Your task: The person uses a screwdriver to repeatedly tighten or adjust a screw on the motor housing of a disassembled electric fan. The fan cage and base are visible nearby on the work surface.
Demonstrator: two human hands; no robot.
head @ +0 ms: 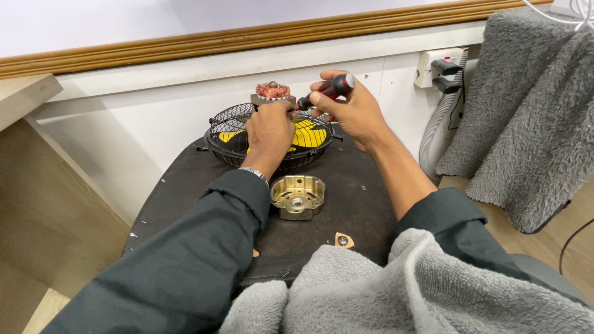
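Observation:
My left hand [270, 132] grips a small motor stator [273, 94] with copper windings, held up above a black wire fan guard [229, 133]. My right hand [346, 108] is closed round a screwdriver [326, 91] with a red and black handle, its tip pointing left at the stator. Yellow fan blades [307, 132] lie inside the guard. A brass-coloured metal motor housing [297, 196] rests on the dark round seat [352, 198] just below my left wrist.
A small bracket piece [343, 240] lies near the seat's front edge. A grey fleece blanket [526, 111] hangs at right and another covers my lap [396, 291]. A wall socket with black plugs [440, 68] and a grey hose [435, 127] sit behind. A wooden surface [25, 93] is at left.

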